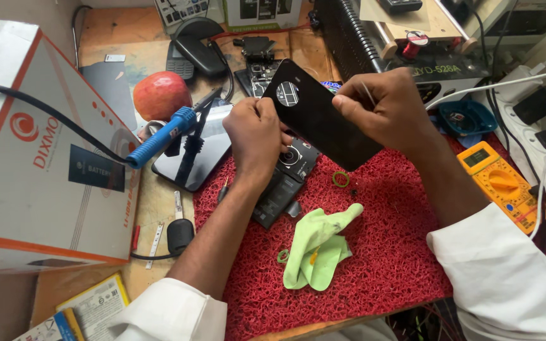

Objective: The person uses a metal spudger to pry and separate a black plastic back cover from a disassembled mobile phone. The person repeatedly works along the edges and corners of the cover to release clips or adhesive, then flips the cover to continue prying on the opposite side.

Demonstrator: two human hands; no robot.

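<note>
Both my hands hold a black phone back cover [323, 113] tilted up above an opened phone [285, 180] that lies on a red mesh mat [399, 240]. My left hand [255, 136] grips the cover's left edge near its round camera hole. My right hand [383, 107] pinches the cover's upper right edge, with a thin pale sliver between the fingers. The opened phone shows its camera module and dark battery below the cover.
A green cloth [317, 243] and two green rings lie on the mat. A blue-handled soldering iron [162, 136] rests on a stand over another phone. A red apple [161, 95], a white-and-orange carton [33, 158], an orange multimeter [500, 183] and a power strip surround the mat.
</note>
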